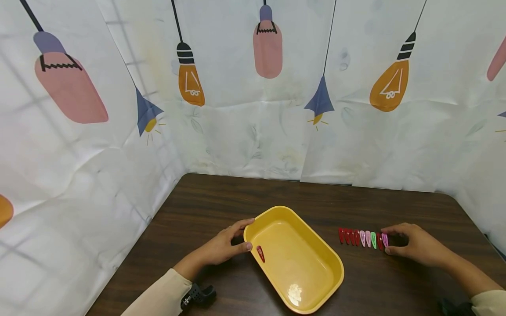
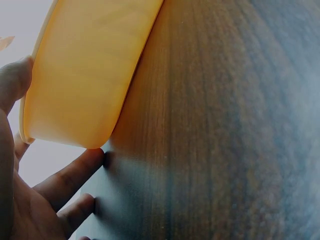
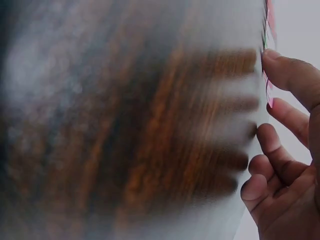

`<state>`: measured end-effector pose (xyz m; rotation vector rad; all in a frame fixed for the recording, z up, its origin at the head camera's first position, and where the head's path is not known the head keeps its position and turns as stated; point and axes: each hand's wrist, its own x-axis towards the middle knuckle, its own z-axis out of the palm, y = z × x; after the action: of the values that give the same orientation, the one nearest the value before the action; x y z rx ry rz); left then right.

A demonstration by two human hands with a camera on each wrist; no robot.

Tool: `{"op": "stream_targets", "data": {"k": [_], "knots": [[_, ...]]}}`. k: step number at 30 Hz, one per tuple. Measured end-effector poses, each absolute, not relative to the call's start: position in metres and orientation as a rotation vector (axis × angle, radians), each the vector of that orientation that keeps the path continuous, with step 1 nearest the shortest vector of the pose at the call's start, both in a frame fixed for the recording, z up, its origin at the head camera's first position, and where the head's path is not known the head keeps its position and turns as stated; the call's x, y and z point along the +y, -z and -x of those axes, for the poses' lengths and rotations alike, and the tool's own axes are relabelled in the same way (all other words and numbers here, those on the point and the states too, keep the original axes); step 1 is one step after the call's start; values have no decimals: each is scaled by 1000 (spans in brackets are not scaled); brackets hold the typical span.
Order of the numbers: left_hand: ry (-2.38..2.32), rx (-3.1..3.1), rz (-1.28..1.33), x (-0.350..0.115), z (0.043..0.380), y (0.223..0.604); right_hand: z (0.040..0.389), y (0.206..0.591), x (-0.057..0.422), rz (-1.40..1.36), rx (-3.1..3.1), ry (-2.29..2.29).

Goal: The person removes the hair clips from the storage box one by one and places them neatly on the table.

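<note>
A yellow tray [image 1: 292, 254] sits slantwise on the dark wooden table, with one red hair clip [image 1: 261, 253] inside near its left side. My left hand [image 1: 225, 246] holds the tray's left corner, thumb and index finger at the rim; the left wrist view has its other fingertips low by the tray's base. Right of the tray lies a row of hair clips: several red ones [image 1: 346, 237], two pale pink ones [image 1: 368, 238], a green one [image 1: 373, 240], another red one and a purple one [image 1: 385, 240]. My right hand [image 1: 415, 243] pinches the purple clip at the row's right end.
The table [image 1: 237, 193] ends at white sheets [image 1: 237, 136] printed with hanging lamps, along its back and left side. A black strap [image 1: 199, 295] is on the left wrist, partly over the table.
</note>
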<state>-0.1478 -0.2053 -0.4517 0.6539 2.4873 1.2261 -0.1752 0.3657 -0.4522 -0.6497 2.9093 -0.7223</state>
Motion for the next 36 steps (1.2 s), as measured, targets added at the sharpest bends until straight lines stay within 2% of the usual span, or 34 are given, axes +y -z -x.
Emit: {"op": "stream_targets", "data": {"k": [14,36], "knots": [[-1242,2479,-673,-205,148,452,178,448,364,645,2916,685],[-1236,2490,-664,-206,148,451,198,381,313,721,2881,750]]}}
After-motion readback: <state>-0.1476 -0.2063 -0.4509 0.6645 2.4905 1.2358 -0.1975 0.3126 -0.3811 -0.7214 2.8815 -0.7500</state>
